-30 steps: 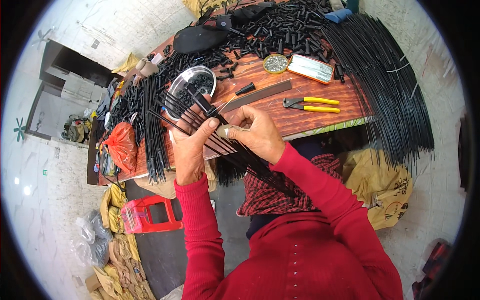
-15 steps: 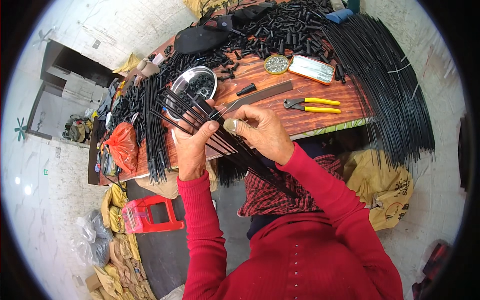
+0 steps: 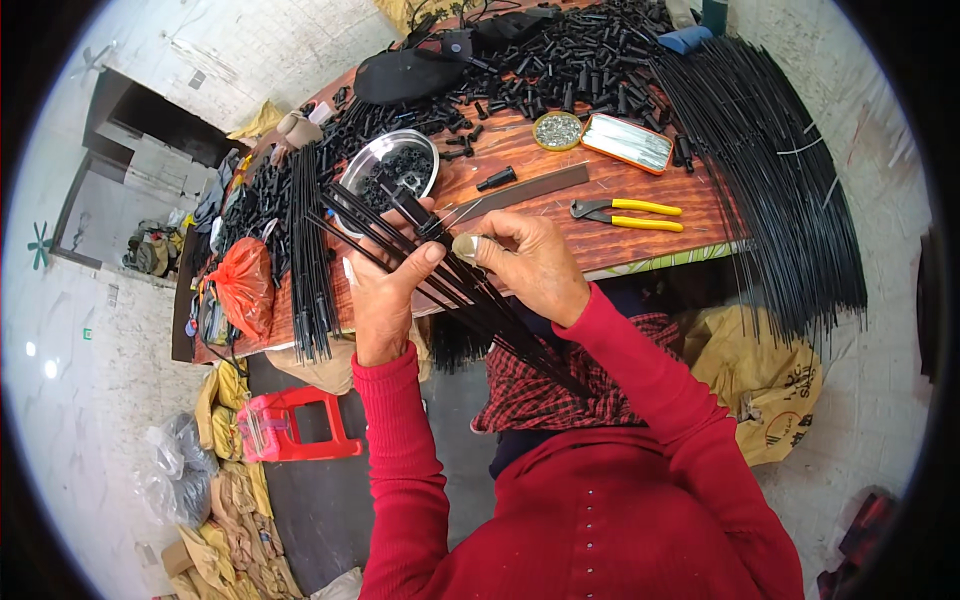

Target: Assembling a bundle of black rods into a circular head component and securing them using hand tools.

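My left hand [image 3: 388, 295] is closed around a bundle of thin black rods [image 3: 455, 290], which slants down toward my lap. A black tubular fitting [image 3: 412, 212] rises from the bundle between the left fingers and thumb. Beside the fitting, my right hand [image 3: 535, 265] has its thumb and fingers pinched together at the rods. A pale covering [image 3: 466, 246] wraps the right thumb tip. Whatever lies inside that pinch is too small to make out. Behind the hands, a steel bowl [image 3: 431, 172] holds small black parts.
Yellow-handled pliers [image 3: 645, 214], a flat metal bar [image 3: 545, 187], a loose black fitting [image 3: 496, 179], a round tin [image 3: 557, 130] and a tray of silvery pins [image 3: 628, 143] lie on the table. Black fittings [image 3: 590, 70] heap behind. Long rods [image 3: 770, 180] overhang the right edge. A red stool [image 3: 325, 450] stands lower left.
The view has shifted slightly. Both hands stay at the rod bundle, and the right thumb has moved only a little against the fitting.
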### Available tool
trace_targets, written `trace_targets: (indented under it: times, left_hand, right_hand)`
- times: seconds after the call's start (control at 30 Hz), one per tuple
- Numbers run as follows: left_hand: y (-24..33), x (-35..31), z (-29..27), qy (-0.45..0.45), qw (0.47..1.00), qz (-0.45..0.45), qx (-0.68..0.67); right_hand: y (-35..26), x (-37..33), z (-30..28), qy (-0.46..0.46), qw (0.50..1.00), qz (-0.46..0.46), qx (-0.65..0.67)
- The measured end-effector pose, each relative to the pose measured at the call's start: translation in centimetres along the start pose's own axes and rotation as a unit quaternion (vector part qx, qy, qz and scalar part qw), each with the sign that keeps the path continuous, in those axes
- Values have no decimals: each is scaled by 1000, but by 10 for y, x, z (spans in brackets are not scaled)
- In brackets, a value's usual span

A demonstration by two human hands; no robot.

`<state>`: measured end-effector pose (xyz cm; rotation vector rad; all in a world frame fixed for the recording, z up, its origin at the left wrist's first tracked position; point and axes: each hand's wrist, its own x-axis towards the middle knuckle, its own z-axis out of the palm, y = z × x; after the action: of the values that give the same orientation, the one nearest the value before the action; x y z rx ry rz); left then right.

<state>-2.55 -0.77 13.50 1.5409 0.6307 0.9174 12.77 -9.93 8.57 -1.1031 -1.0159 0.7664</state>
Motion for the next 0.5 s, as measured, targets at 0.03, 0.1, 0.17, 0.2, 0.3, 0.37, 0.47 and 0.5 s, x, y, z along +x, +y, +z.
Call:
trace_targets:
  times: [0.03,0.1,0.17,0.2,0.3,0.37,0.47,0.5]
  left_hand:
    - [2,0,2,-1,1000,-1,7]
    - [4,0,4,-2,1000,-1,13]
    - [4,0,6,-6,1000,-12,9]
    - [1,2,6,-6,1000,-10,-12]
    - [-3,3,0,-8,1000,-7,-2]
    - [-7,5,-3,-8,1000,-5,-6]
    - [-6,5,-3,-9,1000,-8,-10]
    - [-6,5,-1,-9,1000,-12,-10]
  right_hand:
    - [-1,1,-1,0,1000,2,-30]
    - [-2,0,-2,-1,998,3,-60]
    - [1,0,-3,15,999,-3,-47]
    - [3,0,-3,15,999,-4,-47]
    - [6,0,-2,21,1000,-1,4]
    - [2,-4,-3,11,998,9,-56]
    - [3,-4,0,3,999,-10,34]
    - [5,-3,0,4,999,-9,34]
